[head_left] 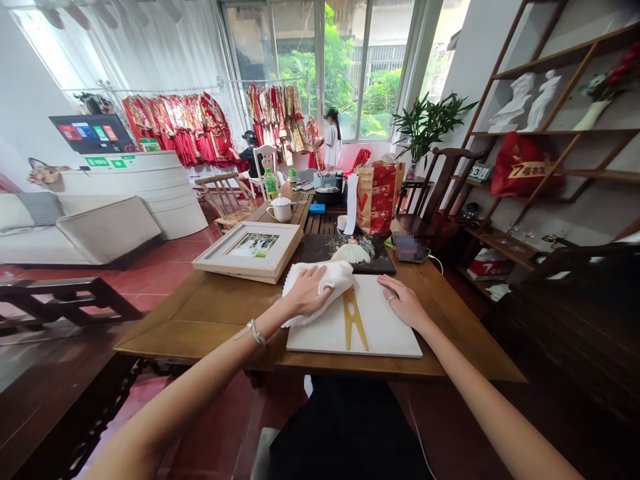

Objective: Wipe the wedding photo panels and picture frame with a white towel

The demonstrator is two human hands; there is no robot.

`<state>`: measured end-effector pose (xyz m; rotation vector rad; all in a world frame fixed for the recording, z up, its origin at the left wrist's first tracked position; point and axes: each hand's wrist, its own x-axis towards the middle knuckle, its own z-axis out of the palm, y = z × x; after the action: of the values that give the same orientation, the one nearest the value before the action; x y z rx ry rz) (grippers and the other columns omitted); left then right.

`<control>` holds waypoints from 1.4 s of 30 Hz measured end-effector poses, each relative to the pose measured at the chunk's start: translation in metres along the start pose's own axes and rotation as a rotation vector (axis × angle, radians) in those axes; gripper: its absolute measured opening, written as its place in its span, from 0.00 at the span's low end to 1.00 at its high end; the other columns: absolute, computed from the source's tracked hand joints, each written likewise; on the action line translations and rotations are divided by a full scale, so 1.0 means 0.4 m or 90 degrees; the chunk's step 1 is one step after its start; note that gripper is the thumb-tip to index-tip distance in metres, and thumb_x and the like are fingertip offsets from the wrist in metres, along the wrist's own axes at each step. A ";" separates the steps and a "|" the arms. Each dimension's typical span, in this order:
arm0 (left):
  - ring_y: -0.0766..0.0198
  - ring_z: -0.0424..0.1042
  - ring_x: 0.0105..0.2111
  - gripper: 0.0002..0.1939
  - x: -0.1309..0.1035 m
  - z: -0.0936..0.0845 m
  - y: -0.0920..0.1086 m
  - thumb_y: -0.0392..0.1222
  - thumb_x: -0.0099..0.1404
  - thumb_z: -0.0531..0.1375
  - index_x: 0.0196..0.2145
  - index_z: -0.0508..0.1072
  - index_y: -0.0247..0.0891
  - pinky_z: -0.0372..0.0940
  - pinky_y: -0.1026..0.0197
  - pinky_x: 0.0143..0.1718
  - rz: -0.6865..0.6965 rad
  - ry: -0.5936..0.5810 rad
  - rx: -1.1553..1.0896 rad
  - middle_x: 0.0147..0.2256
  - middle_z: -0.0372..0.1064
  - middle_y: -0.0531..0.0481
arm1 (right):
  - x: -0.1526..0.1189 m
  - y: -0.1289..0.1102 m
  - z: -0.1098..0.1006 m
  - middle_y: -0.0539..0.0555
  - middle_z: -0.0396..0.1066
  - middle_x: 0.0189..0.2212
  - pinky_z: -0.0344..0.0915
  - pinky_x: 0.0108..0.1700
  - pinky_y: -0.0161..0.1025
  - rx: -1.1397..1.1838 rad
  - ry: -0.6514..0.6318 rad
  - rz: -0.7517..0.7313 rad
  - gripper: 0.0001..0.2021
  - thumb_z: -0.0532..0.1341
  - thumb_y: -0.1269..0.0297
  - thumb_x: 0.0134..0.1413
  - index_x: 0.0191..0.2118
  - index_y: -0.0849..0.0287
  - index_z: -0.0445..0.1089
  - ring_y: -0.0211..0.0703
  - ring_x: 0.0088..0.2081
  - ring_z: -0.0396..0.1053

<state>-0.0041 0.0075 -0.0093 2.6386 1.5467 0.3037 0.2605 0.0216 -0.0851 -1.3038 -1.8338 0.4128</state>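
Note:
A white board [395,330] lies flat on the wooden table before me. On it is a flat yellow shape like a clothes peg [354,320]; whether it is painted on or laid there I cannot tell. My left hand [309,291] is closed on a white cloth [335,275], pressing it against the board's upper left part and overlapping its left edge. My right hand [403,301] rests on the upper right of the board, fingers stretched out and holding nothing. Just beyond the board, a dark panel [313,248] carries a pale, shell-like mass [353,254].
Stacked picture frames [245,248] sit to the left, with a lidded white cup [281,209] behind them. A red and tan paper bag [383,197] and a phone [411,248] with a cable stand at the right. Two people are farther back near hanging red garments [175,127].

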 end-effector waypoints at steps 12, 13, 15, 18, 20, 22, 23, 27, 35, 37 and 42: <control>0.45 0.33 0.62 0.21 -0.183 0.021 0.142 0.47 0.62 0.51 0.52 0.65 0.42 0.36 0.42 0.59 0.169 -0.021 0.008 0.64 0.35 0.46 | 0.004 -0.001 0.005 0.55 0.69 0.50 0.54 0.59 0.52 0.002 0.006 -0.008 0.17 0.52 0.71 0.50 0.45 0.56 0.71 0.47 0.55 0.62; 0.44 0.34 0.62 0.22 -0.184 0.024 0.147 0.47 0.62 0.52 0.53 0.64 0.43 0.36 0.41 0.59 0.172 -0.015 0.016 0.64 0.36 0.45 | 0.004 -0.001 0.005 0.55 0.69 0.50 0.54 0.59 0.52 -0.001 0.008 -0.009 0.17 0.52 0.71 0.50 0.45 0.55 0.71 0.47 0.55 0.62; 0.43 0.36 0.62 0.23 -0.162 0.028 0.143 0.49 0.62 0.52 0.54 0.64 0.42 0.38 0.40 0.58 0.154 -0.010 0.034 0.63 0.39 0.42 | 0.003 -0.002 0.004 0.55 0.69 0.50 0.54 0.59 0.52 -0.006 0.012 -0.014 0.17 0.52 0.71 0.51 0.45 0.55 0.71 0.47 0.55 0.62; 0.42 0.40 0.61 0.23 -0.086 0.029 0.112 0.51 0.65 0.49 0.55 0.62 0.42 0.42 0.39 0.57 0.106 -0.007 0.069 0.62 0.43 0.40 | 0.001 -0.003 0.003 0.57 0.68 0.51 0.54 0.59 0.52 -0.014 0.002 -0.018 0.17 0.52 0.70 0.52 0.46 0.57 0.70 0.48 0.56 0.61; 0.42 0.43 0.60 0.23 -0.031 0.027 0.089 0.53 0.66 0.48 0.55 0.62 0.42 0.44 0.39 0.56 0.076 -0.006 0.093 0.61 0.46 0.40 | 0.001 -0.002 0.003 0.58 0.68 0.51 0.54 0.59 0.52 -0.016 -0.004 -0.018 0.17 0.52 0.69 0.53 0.47 0.58 0.70 0.48 0.56 0.61; 0.40 0.44 0.60 0.25 0.006 0.026 0.073 0.55 0.65 0.48 0.55 0.61 0.41 0.44 0.38 0.55 0.057 -0.007 0.108 0.60 0.47 0.39 | 0.001 -0.001 0.002 0.58 0.67 0.51 0.54 0.59 0.52 -0.017 -0.008 -0.017 0.17 0.52 0.69 0.53 0.47 0.58 0.70 0.48 0.56 0.61; 0.39 0.44 0.60 0.26 0.014 0.026 0.070 0.56 0.65 0.48 0.56 0.61 0.40 0.44 0.37 0.55 0.055 -0.009 0.112 0.60 0.47 0.37 | 0.001 0.000 0.002 0.59 0.67 0.52 0.54 0.59 0.52 -0.017 -0.010 -0.015 0.17 0.52 0.68 0.53 0.47 0.59 0.70 0.49 0.56 0.60; 0.37 0.42 0.60 0.25 -0.023 0.035 0.085 0.51 0.65 0.49 0.57 0.59 0.40 0.42 0.34 0.54 0.071 -0.015 0.106 0.61 0.44 0.36 | 0.002 0.000 0.003 0.60 0.66 0.52 0.54 0.59 0.52 -0.021 -0.017 -0.010 0.18 0.51 0.68 0.53 0.48 0.61 0.69 0.49 0.57 0.60; 0.34 0.35 0.60 0.31 -0.146 0.039 0.138 0.55 0.61 0.53 0.59 0.55 0.44 0.40 0.33 0.54 0.161 -0.010 0.087 0.62 0.38 0.35 | 0.002 0.000 0.006 0.59 0.67 0.51 0.54 0.59 0.51 -0.024 -0.011 -0.020 0.18 0.51 0.70 0.52 0.47 0.60 0.70 0.48 0.56 0.61; 0.34 0.39 0.60 0.29 -0.117 0.031 0.136 0.54 0.63 0.51 0.58 0.56 0.43 0.43 0.33 0.53 0.138 -0.023 0.099 0.61 0.42 0.35 | 0.002 0.000 0.006 0.59 0.68 0.51 0.54 0.59 0.51 -0.024 -0.008 -0.018 0.18 0.51 0.70 0.52 0.47 0.60 0.70 0.49 0.56 0.61; 0.38 0.50 0.57 0.27 0.007 0.013 0.132 0.56 0.64 0.49 0.58 0.57 0.42 0.48 0.36 0.51 0.086 -0.047 0.168 0.57 0.52 0.35 | 0.003 0.004 0.009 0.59 0.68 0.51 0.55 0.58 0.51 -0.004 -0.003 -0.025 0.17 0.52 0.69 0.51 0.46 0.59 0.71 0.49 0.56 0.61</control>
<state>0.0436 -0.0155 -0.0059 2.9219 1.4813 0.0067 0.2587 0.0241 -0.0876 -1.2694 -1.8637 0.3897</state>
